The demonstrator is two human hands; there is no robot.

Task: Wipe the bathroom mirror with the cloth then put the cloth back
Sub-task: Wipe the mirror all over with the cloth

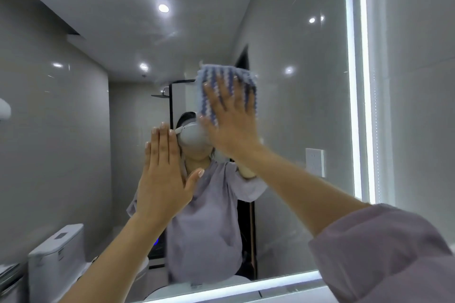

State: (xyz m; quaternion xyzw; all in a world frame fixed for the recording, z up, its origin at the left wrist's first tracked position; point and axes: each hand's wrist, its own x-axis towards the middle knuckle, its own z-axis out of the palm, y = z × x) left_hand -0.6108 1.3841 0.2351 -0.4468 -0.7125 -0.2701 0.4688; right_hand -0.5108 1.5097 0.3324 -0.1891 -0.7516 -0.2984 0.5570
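**A:** Well, the right hand [231,125] is high on the mirror [295,118], fingers fanned wide and straight, pinning the cloth [227,83] flat to the glass.

**B:** No gripping, then?

**A:** None. It's a flat palm press. The blue-and-white cloth pokes out above the fingertips, roughly mid-glass and a little right of centre. I'd say the spread is there to push as much fabric onto the glass as possible, so each pass covers more.

**B:** And the left hand [163,174]?

**A:** It's lower and to the left, holding nothing. The fingers are straight and together, the thumb angled out, the palm facing the mirror. It looks like a brace for the reach, but I can't tell whether it actually touches the glass.

**B:** How far along are we?

**A:** My read is mid-wipe. The cloth sits well short of the light strip [354,106] down the right edge, and faint streaks show near the top. Putting the cloth back hasn't begun, and nothing in view shows where it belongs.

**B:** Any risk?

**A:** With no fingers curled round it, the cloth could slip if the pressure eases.
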